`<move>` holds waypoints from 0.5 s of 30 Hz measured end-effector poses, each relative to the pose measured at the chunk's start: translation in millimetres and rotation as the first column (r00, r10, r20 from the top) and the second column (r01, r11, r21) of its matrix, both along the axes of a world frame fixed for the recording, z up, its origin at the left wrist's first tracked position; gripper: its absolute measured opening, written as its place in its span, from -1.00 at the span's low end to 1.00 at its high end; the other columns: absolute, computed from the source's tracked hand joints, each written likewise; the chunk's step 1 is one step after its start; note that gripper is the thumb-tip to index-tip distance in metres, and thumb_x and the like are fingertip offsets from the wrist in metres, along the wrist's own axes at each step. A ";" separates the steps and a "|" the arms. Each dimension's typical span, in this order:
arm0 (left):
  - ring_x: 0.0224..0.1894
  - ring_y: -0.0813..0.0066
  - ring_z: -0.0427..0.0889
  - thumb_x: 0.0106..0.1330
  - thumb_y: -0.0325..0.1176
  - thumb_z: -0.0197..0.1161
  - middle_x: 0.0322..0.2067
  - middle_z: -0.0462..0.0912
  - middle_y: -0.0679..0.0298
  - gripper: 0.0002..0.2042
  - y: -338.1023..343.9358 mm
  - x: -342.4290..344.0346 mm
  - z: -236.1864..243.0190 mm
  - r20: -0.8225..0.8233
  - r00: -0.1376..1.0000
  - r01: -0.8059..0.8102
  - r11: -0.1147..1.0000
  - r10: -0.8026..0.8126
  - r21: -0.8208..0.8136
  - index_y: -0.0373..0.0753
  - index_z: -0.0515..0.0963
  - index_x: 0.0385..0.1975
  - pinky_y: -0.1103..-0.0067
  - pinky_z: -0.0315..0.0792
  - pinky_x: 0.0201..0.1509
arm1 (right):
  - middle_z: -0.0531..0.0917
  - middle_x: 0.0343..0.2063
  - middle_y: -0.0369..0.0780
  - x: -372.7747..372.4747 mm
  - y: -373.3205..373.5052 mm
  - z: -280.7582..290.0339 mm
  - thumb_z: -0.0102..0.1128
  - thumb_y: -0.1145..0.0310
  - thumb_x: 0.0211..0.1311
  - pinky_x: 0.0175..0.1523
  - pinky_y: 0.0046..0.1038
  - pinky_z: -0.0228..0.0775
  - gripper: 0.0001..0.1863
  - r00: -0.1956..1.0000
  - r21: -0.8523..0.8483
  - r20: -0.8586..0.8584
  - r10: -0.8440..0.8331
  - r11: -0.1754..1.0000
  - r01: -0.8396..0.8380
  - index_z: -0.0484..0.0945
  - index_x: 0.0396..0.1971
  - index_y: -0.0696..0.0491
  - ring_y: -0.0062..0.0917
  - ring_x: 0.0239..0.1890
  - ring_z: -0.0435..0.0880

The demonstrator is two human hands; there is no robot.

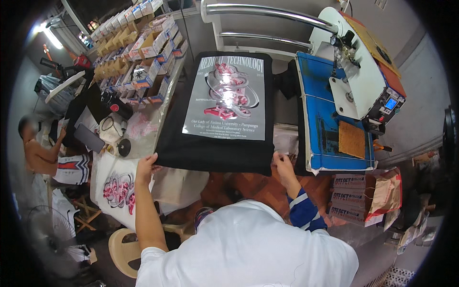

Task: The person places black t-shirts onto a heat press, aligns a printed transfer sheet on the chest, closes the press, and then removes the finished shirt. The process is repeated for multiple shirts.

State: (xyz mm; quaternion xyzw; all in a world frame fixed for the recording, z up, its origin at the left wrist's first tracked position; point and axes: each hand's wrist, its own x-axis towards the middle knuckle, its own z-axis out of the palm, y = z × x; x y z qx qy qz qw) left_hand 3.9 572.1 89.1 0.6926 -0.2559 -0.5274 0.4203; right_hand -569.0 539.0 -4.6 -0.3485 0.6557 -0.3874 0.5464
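A black T-shirt [215, 155] lies spread flat before me. On it rests a glossy transfer film [201, 103] with white lettering and a pink and silver design, and light glares off its middle. My left hand [146, 168] pinches the shirt's near left corner between thumb and fingers. At the near right corner, my right hand [284, 165] has its fingers closed on the fabric. The surface under the shirt is hidden by it. Just right of the shirt is the blue plate [315, 138] of a heat press [363, 67], with a tan pad [352, 138] on it.
Shelved cardboard boxes [148, 71] stand at the far left. A printed sheet [107, 186] with pink designs hangs over the left table edge. Another person [40, 150] sits at left, near a fan [48, 234]. Cartons [351, 196] and a paper bag [385, 193] stand at right.
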 end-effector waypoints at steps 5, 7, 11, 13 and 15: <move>-0.32 0.57 0.73 0.53 -0.19 0.29 -0.33 0.75 0.31 -0.73 -44.2 -79.1 87.4 0.197 0.979 0.025 0.924 0.055 -0.382 -0.30 0.68 -0.11 0.59 0.62 -0.19 | 0.77 -0.40 -0.14 -50.7 -10.0 35.5 0.34 0.11 0.44 -0.33 -0.37 0.52 -0.59 0.973 -0.032 -0.190 0.131 0.990 -0.139 0.70 -0.15 0.24 -0.51 -0.44 0.68; -0.31 0.55 0.73 0.54 -0.23 0.28 -0.25 0.76 0.30 -0.81 -41.4 -78.3 89.0 -0.078 0.993 -0.118 0.868 0.092 -0.481 -0.22 0.66 -0.11 0.57 0.62 -0.19 | 0.76 -0.37 -0.06 -14.8 -34.2 55.3 0.40 -0.09 0.34 -0.20 -0.25 0.59 -0.37 0.862 0.092 -0.326 0.387 0.921 -0.379 0.66 -0.03 0.29 -0.36 -0.36 0.73; -0.35 0.57 0.70 0.55 -0.24 0.28 -0.28 0.75 0.37 -0.84 -68.4 -98.3 99.5 -0.143 0.981 -0.190 0.816 0.133 -0.546 -0.16 0.66 -0.12 0.63 0.57 -0.31 | 0.73 -0.27 -0.09 -0.9 -37.6 22.9 0.42 -0.17 0.28 -0.22 -0.20 0.59 -0.34 0.861 0.059 -0.385 0.333 0.940 -0.337 0.70 -0.02 0.20 -0.33 -0.33 0.72; -0.31 0.53 0.74 0.54 -0.23 0.28 -0.20 0.77 0.30 -0.80 -71.8 -130.3 120.7 -0.159 0.978 -0.199 0.809 0.132 -0.553 -0.22 0.65 -0.07 0.58 0.62 -0.31 | 0.72 -0.31 -0.21 -42.6 -49.1 32.9 0.42 -0.07 0.32 -0.32 -0.25 0.51 -0.49 0.840 -0.117 -0.500 0.209 0.945 -0.305 0.73 -0.17 0.15 -0.43 -0.38 0.66; -0.19 0.42 0.79 0.54 -0.21 0.28 -0.13 0.79 0.22 -0.75 -32.6 -116.1 126.9 -0.353 0.932 -0.303 0.700 0.077 -0.647 -0.25 0.63 0.01 0.49 0.66 -0.20 | 0.68 -0.34 -0.31 -19.6 -53.9 119.3 0.34 0.06 0.43 -0.30 -0.34 0.48 -0.67 0.967 -0.335 -0.098 0.234 0.908 -0.253 0.70 -0.29 0.06 -0.47 -0.40 0.59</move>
